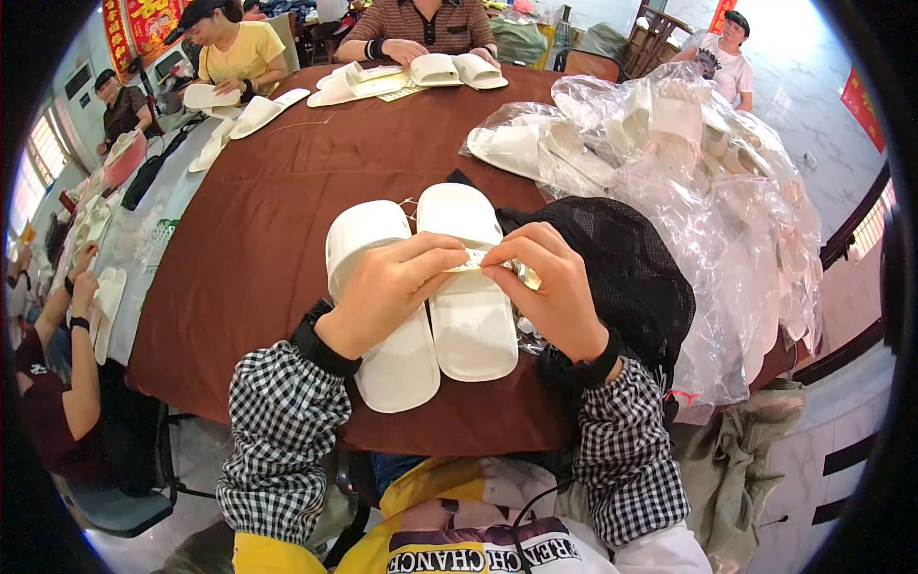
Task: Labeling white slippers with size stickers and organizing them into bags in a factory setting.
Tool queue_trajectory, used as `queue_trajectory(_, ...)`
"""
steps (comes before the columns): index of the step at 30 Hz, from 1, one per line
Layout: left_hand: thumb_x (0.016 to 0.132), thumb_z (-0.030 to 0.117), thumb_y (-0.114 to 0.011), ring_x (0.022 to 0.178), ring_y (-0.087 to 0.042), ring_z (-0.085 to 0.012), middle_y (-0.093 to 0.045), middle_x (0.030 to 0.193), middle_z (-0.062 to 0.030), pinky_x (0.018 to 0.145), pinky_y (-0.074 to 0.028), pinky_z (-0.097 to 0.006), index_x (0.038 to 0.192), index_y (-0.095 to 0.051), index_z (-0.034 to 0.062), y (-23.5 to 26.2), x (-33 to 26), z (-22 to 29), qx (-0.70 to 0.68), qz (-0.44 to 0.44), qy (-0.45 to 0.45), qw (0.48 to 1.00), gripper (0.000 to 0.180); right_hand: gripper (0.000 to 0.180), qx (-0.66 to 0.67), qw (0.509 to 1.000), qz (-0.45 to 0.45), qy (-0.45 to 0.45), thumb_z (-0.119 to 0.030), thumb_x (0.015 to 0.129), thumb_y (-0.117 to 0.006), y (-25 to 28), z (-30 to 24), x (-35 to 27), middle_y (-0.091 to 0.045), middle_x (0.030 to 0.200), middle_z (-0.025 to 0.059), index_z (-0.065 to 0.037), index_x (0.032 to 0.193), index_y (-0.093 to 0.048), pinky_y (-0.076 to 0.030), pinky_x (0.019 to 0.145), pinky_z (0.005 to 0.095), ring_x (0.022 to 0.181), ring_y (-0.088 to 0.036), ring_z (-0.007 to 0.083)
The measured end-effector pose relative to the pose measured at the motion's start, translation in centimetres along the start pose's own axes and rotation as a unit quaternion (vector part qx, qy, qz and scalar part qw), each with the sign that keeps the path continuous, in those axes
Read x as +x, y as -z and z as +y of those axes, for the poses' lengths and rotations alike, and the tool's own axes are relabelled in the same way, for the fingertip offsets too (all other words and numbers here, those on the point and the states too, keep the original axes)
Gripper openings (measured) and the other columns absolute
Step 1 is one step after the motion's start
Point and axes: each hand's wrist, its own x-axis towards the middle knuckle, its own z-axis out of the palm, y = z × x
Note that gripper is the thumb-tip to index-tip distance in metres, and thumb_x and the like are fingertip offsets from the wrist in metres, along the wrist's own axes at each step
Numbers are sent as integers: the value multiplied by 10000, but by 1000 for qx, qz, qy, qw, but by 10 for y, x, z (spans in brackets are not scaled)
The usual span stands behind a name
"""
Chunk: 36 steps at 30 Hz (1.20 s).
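Note:
A pair of white slide slippers lies side by side in front of me, toes away from me. My left hand [390, 287] reaches over the left slipper [397, 371], its thumb and fingertips pinched at the strap of the right slipper [475, 333]. My right hand [553, 292] comes in from the other side, thumb and forefinger closed on the same spot. Between the fingertips shows a small pale strip [471, 259] with faint dark marks and a yellowish edge. Its exact kind is partly hidden by the fingers.
Black mesh cloth [622, 258] lies right of my right hand. Beyond it, clear plastic bags [708, 191] of white slippers are heaped on the brown-covered table [258, 215]. Co-workers handle more white slippers [436, 71] along the far and left edges.

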Motion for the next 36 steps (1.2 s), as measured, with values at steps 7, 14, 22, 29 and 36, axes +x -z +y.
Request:
queue_trajectory(7,796,0,-707,932,-701,-264,-696,1119,-111,788,-572,-352,1072,-689,22,2,0,2,60,6,-65,996,278,92,1,1000,-13,-15,-28,828,-717,-1,-1,-1,-602,865,83,-25,885,-644,-486,713,355,836,-602,266)
queue_trajectory(14,795,-24,-696,979,-698,-272,-693,1140,-118,820,-572,-350,1099,-691,33,7,-1,1,100,3,-50,994,309,69,63,993,24,-97,17,877,-662,-1,-5,-1,-581,847,90,2,925,-616,-498,657,289,741,-622,190)
queue_trajectory(22,826,-51,-677,947,-688,-282,-688,1070,-94,799,-561,-341,1059,-686,33,22,5,-17,65,213,34,974,248,67,44,976,-180,-116,-28,891,-632,-5,-2,-9,-619,874,167,6,928,-587,-512,680,360,764,-644,297)
queue_trajectory(29,844,-49,-677,995,-689,-247,-694,1093,-103,846,-557,-327,1094,-693,32,19,-1,-18,46,176,57,982,263,73,-5,976,-202,-76,-43,876,-625,-14,9,-9,-616,860,170,5,910,-581,-500,690,400,769,-628,345)
queue_trajectory(36,845,-55,-664,1000,-687,-262,-689,1106,-107,840,-560,-333,1108,-683,32,20,-2,-21,48,169,52,983,277,75,-87,974,-206,-42,-68,859,-644,-16,5,-8,-626,833,140,-16,880,-593,-506,649,395,727,-636,337)
